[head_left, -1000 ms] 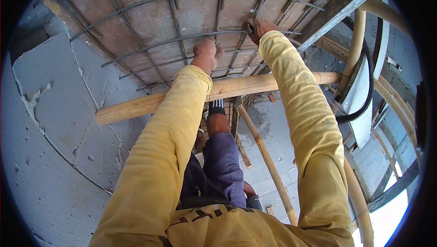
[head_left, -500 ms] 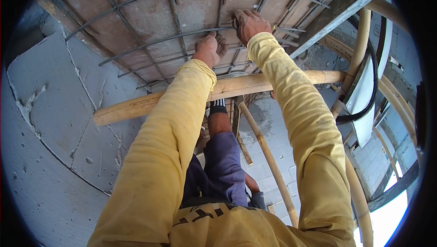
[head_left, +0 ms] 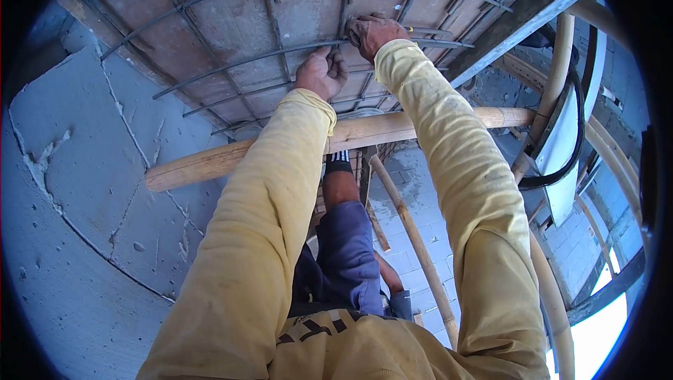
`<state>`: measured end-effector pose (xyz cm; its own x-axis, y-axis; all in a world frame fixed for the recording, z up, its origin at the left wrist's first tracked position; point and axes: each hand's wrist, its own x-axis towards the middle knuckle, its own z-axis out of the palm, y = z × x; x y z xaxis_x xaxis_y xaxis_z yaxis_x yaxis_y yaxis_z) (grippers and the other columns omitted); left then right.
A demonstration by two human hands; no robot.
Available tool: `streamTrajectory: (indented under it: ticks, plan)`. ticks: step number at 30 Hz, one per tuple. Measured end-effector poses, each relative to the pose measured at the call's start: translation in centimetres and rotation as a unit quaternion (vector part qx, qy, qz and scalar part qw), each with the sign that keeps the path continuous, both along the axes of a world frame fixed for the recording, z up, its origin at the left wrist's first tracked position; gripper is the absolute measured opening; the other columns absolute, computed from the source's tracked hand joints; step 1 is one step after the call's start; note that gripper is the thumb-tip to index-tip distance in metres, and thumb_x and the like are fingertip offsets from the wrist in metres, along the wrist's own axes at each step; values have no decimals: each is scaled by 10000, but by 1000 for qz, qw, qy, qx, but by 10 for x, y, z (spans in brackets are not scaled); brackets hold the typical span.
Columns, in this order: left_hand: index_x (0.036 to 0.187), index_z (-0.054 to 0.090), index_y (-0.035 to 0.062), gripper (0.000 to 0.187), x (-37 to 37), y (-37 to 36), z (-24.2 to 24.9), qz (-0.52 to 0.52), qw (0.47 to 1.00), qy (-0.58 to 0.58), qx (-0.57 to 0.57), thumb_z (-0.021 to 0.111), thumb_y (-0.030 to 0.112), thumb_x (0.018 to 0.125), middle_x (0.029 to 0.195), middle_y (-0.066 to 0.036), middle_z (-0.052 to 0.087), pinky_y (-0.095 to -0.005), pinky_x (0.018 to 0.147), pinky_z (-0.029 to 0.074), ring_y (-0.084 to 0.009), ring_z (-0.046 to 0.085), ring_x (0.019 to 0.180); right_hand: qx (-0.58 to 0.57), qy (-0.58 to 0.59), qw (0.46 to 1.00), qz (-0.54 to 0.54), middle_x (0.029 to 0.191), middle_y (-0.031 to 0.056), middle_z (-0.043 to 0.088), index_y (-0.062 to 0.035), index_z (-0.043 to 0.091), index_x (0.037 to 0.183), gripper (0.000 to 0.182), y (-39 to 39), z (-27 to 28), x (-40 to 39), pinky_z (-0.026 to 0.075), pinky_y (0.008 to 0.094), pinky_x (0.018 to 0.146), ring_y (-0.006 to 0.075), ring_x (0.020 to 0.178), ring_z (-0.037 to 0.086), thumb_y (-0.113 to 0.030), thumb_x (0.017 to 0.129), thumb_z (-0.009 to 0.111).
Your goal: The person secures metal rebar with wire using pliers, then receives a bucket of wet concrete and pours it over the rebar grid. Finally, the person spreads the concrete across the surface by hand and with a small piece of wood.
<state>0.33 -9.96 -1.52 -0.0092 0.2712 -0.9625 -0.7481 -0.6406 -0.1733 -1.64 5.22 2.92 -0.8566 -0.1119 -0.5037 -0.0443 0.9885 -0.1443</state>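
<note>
My right hand [head_left: 377, 33] is closed around what looks like pincers [head_left: 433, 31], whose slim grey handle with a yellow spot sticks out to the right. The jaws are hidden by my fingers, at a crossing in the rebar grid. Just left and lower, my left hand [head_left: 322, 73] has its fingers curled together against the same curved rebar [head_left: 245, 63]. What those fingers pinch, if anything, is too small to make out. Straight crossbars [head_left: 272, 19] run across the curved bars, over brownish panels [head_left: 224, 12].
A bamboo pole [head_left: 203, 167] crosses below my forearms. A grey block wall [head_left: 91, 170] stands at left. To the right are a metal beam [head_left: 522, 26], a black hose [head_left: 578, 134] and more bamboo poles [head_left: 417, 240]. Below shows a leg in purple trousers [head_left: 347, 254].
My right hand has shifted slightly left along the rebar, and the pincers' handle has swung from below the bar to above it. My left hand stays nearly in place.
</note>
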Motion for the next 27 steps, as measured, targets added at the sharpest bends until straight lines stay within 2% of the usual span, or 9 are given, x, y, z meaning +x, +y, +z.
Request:
streamTrajectory:
  ticks: [7, 13, 16, 19, 22, 23, 26, 27]
  plan:
    - [984, 567, 83, 127, -1, -2, -9, -21, 1000, -13, -15, 603, 202, 959, 805, -33, 594, -318, 633, 510, -158, 590, 768, 23, -40, 999, -9, 1092, 121, 697, -168, 691, 1019, 229, -5, 4, -4, 510, 419, 917, 308, 1063, 642, -198, 909, 492]
    - [978, 567, 72, 134, -6, 2, -8, -38, 998, -40, -38, 574, 205, 968, 809, -38, 609, -320, 636, 512, -164, 594, 760, 7, -61, 998, -29, 1098, 145, 693, -114, 691, 1017, 240, -6, 6, -4, 518, 411, 909, 311, 1059, 650, -187, 911, 489]
    - [980, 564, 65, 128, -7, 10, -1, -39, 996, -19, -77, 549, 192, 969, 844, -51, 617, -333, 657, 522, -169, 596, 764, -5, -95, 993, -68, 1076, 174, 694, -76, 694, 1009, 252, -7, 4, -3, 530, 421, 889, 326, 1029, 666, -190, 905, 495]
    - [973, 563, 67, 114, -8, 17, 3, -8, 996, -30, -85, 517, 171, 971, 864, -57, 610, -337, 687, 534, -169, 597, 768, -22, -134, 985, -111, 1048, 197, 695, -45, 707, 995, 274, -6, 11, 0, 538, 437, 871, 355, 996, 674, -192, 888, 503]
    - [997, 580, 99, 111, -4, 22, 3, 48, 991, -57, -109, 544, 190, 944, 878, -8, 604, -342, 650, 523, -167, 574, 706, -76, -105, 979, -156, 909, 266, 672, -41, 699, 933, 218, 3, 2, 8, 538, 467, 778, 414, 898, 664, -168, 835, 550]
    - [1002, 578, 99, 113, -2, 24, 2, 66, 990, -47, -117, 538, 189, 947, 878, -15, 603, -349, 663, 527, -173, 583, 722, -92, -101, 969, -204, 876, 271, 664, -28, 699, 903, 222, 4, 2, 13, 535, 463, 771, 414, 890, 659, -181, 838, 553]
    - [1012, 572, 96, 126, 3, 29, -6, 115, 984, -14, -136, 521, 194, 951, 879, -34, 603, -370, 709, 534, -196, 609, 769, -123, -76, 957, -251, 873, 269, 664, -35, 699, 923, 236, 7, -17, 26, 534, 466, 774, 419, 878, 656, -214, 835, 572]
    - [1013, 570, 94, 133, 5, 30, -10, 127, 982, -4, -139, 517, 199, 952, 882, -39, 605, -377, 728, 534, -207, 617, 785, -107, -53, 984, -131, 899, 267, 667, -37, 700, 929, 249, 8, -20, 29, 535, 469, 785, 424, 871, 655, -242, 827, 601]
